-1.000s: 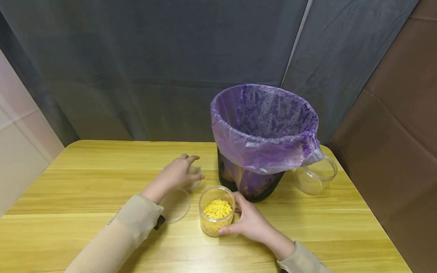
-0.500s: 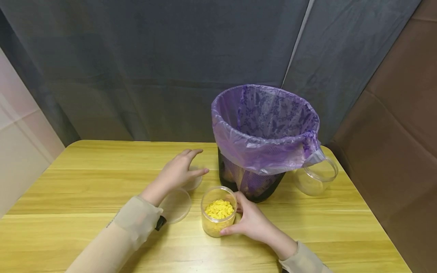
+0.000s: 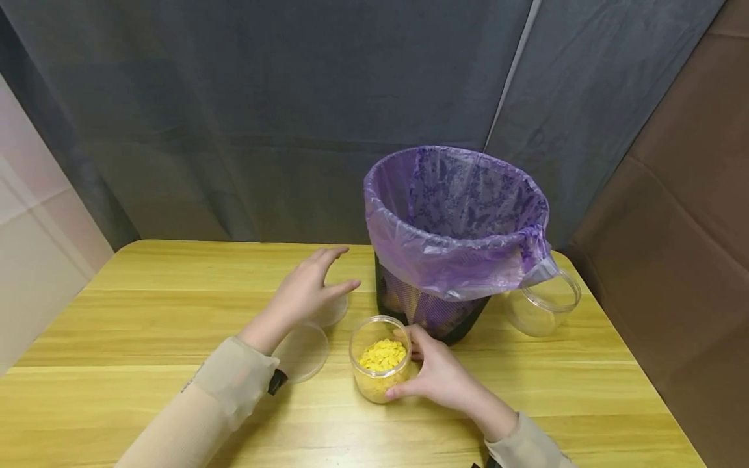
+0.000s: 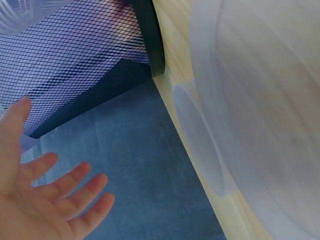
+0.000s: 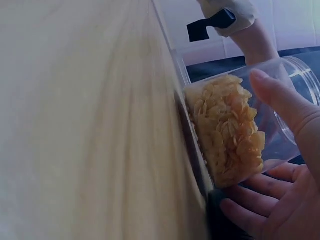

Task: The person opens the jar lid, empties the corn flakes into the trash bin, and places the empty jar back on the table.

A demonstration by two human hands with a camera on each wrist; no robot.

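Observation:
My right hand (image 3: 439,377) grips the side of a clear plastic jar (image 3: 368,389), thumb in front and fingers behind. Yellow flakes (image 3: 383,355), like cornflakes, fill about its lower half; its top is uncovered. In the right wrist view the flakes (image 5: 227,130) show through the jar wall, with the thumb and fingers around it. My left hand (image 3: 298,292) is held above the table, fingers straight and apart from the thumb, holding nothing. Below it lie two translucent round lids: a nearer lid (image 3: 302,353) and a farther lid (image 3: 333,313), partly hidden by the hand.
A black mesh bin (image 3: 389,292) with a purple bag (image 3: 445,270) over its rim stands just behind the jar. Another clear jar (image 3: 535,315), with no flakes visible, sits right of the bin, partly covered by the bag. A grey curtain (image 3: 234,130) hangs behind the wooden table (image 3: 146,325).
My right hand has moved the jar slightly right. My left thumb and fingers have spread wider and risen a little from the farther lid, which stays on the table.

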